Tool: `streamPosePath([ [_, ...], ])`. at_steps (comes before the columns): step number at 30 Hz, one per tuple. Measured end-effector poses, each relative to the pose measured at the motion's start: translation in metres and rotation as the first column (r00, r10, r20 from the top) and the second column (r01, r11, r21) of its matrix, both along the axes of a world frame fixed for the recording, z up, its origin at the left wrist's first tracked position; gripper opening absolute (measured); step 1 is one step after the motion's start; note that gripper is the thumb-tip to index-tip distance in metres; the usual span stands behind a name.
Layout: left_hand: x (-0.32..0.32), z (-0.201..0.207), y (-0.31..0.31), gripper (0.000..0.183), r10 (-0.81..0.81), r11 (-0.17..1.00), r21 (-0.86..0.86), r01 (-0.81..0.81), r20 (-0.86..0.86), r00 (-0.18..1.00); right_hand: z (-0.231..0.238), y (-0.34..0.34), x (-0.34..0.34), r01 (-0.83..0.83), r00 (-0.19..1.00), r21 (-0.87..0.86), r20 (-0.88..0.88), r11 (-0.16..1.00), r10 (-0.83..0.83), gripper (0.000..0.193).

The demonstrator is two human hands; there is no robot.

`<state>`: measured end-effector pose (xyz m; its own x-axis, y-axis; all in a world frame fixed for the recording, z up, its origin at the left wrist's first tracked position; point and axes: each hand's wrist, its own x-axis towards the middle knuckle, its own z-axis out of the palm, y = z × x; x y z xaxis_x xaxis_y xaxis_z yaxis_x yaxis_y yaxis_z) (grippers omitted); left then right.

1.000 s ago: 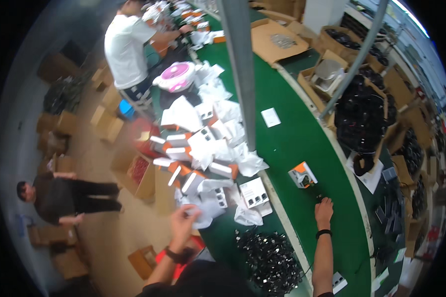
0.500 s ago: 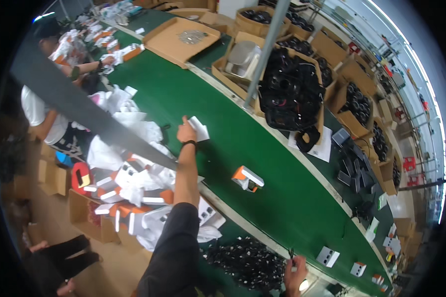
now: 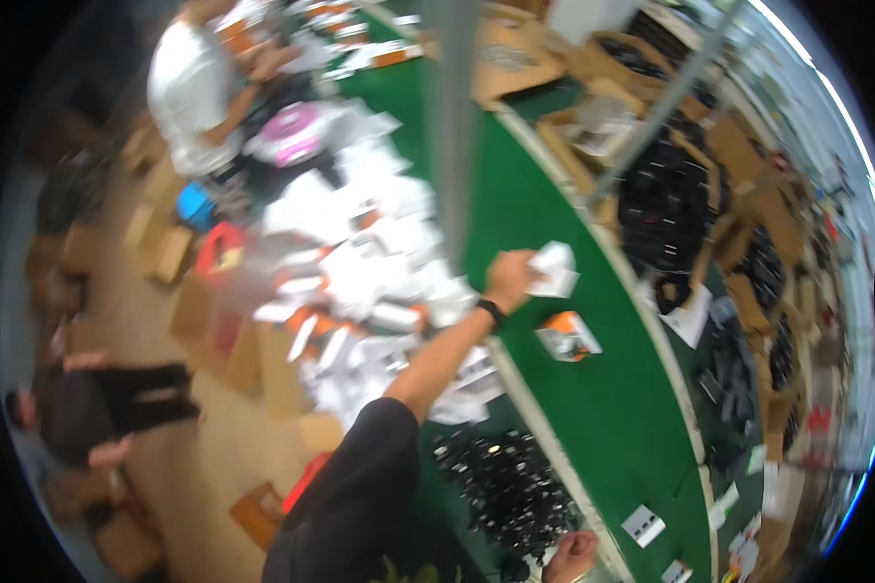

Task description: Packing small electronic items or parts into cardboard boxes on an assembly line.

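My left hand, with a dark band at the wrist, reaches over the green conveyor belt. Its fingers are closed on the edge of a white folded paper piece; blur hides the detail. Just nearer on the belt lies an orange and white small box, apart from the hand. At the lower edge, my right hand is curled closed beside a heap of small black parts. Whatever its fingers hold, if anything, cannot be made out.
Left of the belt spreads a large pile of white and orange packages. A grey post rises in front of me. Cartons of black goods line the right side. A white-shirted person works at far left; small boxes lie lower right.
My view has swung left, so the scene appears farther right. My left hand now grips the white paper piece and is close to the orange and white box. The black item at my right fingertips no longer shows.
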<state>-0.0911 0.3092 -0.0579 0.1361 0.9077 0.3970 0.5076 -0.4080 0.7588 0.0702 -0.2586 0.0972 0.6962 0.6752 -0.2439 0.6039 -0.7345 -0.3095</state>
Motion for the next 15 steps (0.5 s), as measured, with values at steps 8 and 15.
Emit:
streamPosePath([
  [8, -0.231, 0.182, -0.322, 0.025, 0.395, 0.791, -0.573, -0.212, 0.214, 0.893, 0.047, 0.016, 0.02, -0.097, 0.995, 0.441, 0.042, 0.892, 0.087, 0.017],
  [15, -0.486, -0.057, -0.426, 0.046, 0.893, 0.348, -0.599, -0.721, -0.02, 0.449, 0.076, 0.012, -0.044, -0.127, 0.984, 0.474, -0.05, 0.871, 0.171, 0.017],
])
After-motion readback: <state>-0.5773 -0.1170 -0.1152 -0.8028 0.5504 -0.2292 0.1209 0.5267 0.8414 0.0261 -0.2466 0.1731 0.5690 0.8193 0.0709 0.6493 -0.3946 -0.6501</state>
